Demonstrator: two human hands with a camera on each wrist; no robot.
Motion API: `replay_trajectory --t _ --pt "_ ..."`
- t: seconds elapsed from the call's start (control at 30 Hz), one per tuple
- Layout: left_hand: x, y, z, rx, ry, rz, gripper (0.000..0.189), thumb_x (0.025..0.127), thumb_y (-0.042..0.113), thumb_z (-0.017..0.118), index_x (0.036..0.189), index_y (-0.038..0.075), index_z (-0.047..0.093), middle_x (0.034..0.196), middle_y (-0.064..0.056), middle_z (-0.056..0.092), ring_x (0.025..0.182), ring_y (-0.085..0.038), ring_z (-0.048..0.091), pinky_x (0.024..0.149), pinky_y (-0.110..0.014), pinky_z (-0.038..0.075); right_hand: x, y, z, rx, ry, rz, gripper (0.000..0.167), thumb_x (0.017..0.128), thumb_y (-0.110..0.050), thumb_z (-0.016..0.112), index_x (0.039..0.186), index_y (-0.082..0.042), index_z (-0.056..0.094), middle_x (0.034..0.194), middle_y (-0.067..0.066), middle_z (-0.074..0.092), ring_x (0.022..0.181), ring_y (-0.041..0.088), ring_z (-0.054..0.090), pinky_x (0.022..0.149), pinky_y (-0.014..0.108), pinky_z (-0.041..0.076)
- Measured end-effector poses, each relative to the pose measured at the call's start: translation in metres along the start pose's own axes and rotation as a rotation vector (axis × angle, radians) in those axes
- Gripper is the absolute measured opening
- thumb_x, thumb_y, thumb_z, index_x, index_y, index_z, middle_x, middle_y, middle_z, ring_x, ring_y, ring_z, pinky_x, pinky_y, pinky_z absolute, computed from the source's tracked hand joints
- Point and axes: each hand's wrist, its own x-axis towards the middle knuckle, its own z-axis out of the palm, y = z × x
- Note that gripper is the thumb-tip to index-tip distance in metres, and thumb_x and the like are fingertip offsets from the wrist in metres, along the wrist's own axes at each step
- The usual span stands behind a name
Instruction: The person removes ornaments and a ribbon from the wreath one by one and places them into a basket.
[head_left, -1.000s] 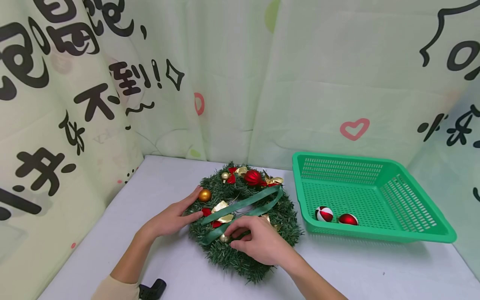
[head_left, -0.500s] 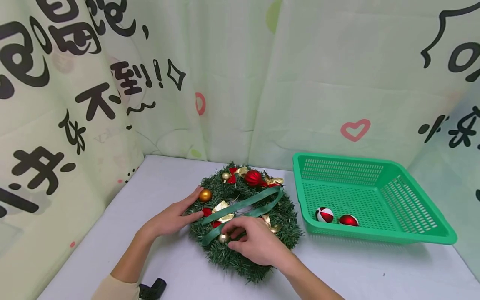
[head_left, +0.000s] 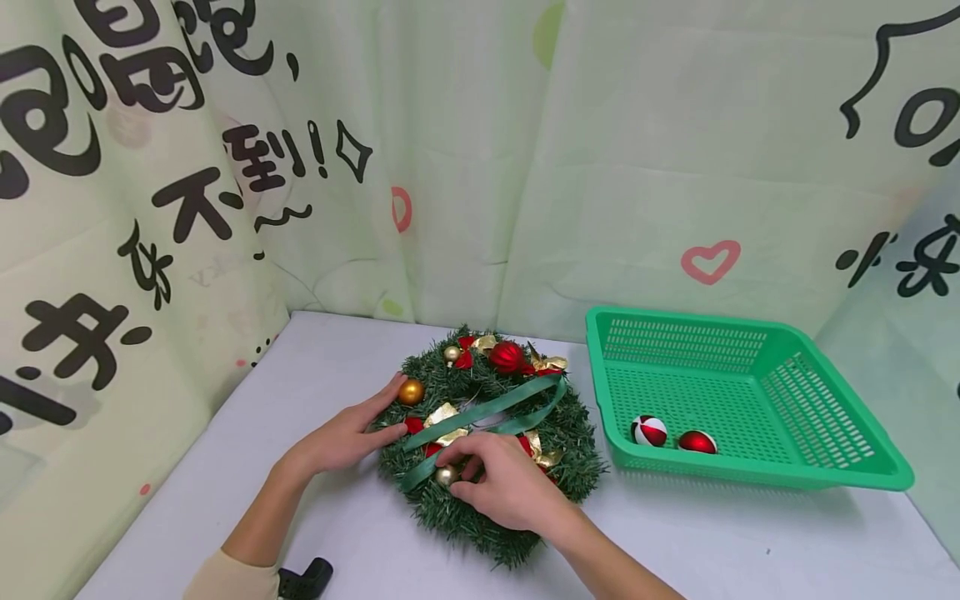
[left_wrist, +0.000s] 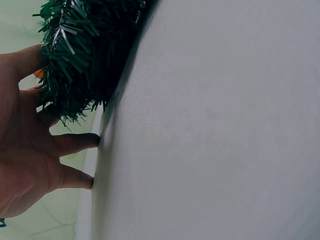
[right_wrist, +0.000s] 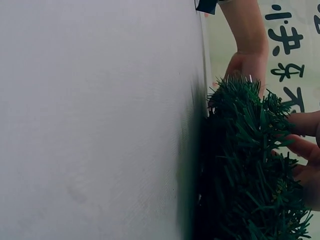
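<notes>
A green artificial wreath point(head_left: 502, 533) lies on the table, trimmed with red and gold bows and baubles. Across its middle runs a long green ribbon point(head_left: 480, 408) in a loop. My left hand point(head_left: 337, 437) rests at the wreath's left edge with fingers spread, close to a gold bauble point(head_left: 410, 392). On the near side, the curled fingers of my right hand point(head_left: 510, 483) pinch the ribbon's lower strand, beside a small pale gold ball point(head_left: 447, 476). The palm side of that hand is hidden in the head view. Both wrist views show the wreath point(left_wrist: 85, 55) from its side.
A green plastic basket point(head_left: 750, 325) stands to the right, holding a red-and-white ball point(head_left: 648, 430) and a shiny red bauble point(head_left: 697, 441). Behind the white table point(head_left: 322, 350) hangs a printed curtain point(head_left: 637, 167). A black object point(head_left: 306, 579) lies by the left sleeve.
My right hand has slid a little to the left along the ribbon's lower strand, uncovering more of the red and gold bow at its right. The left hand stays in place.
</notes>
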Motion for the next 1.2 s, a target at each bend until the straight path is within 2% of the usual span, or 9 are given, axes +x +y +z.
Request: replay_trajectory --t 0.2,0.8,1.2 --pt "0.0001 -0.0004 0.0001 0.004 0.007 -0.001 0.079 0.108 0.045 0.055 0.169 0.018 0.012 0.176 -0.008 0.010 0.160 -0.038 0.018 0.126 -0.062 0.023 0.0013 -0.0007 0.0013 -0.014 0.012 -0.008 0.024 0.090 -0.004 0.079 0.111 -0.017 0.077 0.108 -0.003 0.072 0.081 0.007 0.064 0.072 0.024 0.054" --pt "0.0002 -0.0011 0.0009 -0.004 0.001 -0.007 0.080 0.108 0.045 0.055 0.169 0.019 0.011 0.176 -0.008 0.009 0.160 -0.039 0.018 0.126 -0.062 0.022 0.0041 0.0014 0.0063 -0.041 0.054 -0.013 0.019 0.090 -0.007 0.081 0.102 -0.019 0.076 0.102 -0.006 0.071 0.076 0.002 0.062 0.072 0.023 0.052" --pt "-0.0002 -0.0012 0.0012 0.005 0.003 -0.007 0.080 0.108 0.044 0.054 0.169 0.017 0.011 0.176 -0.009 0.009 0.159 -0.039 0.019 0.126 -0.062 0.023 0.0014 0.0023 0.0008 0.036 0.077 -0.024 0.016 0.090 -0.006 0.081 0.100 -0.017 0.076 0.098 -0.004 0.072 0.081 0.008 0.068 0.074 0.022 0.057"
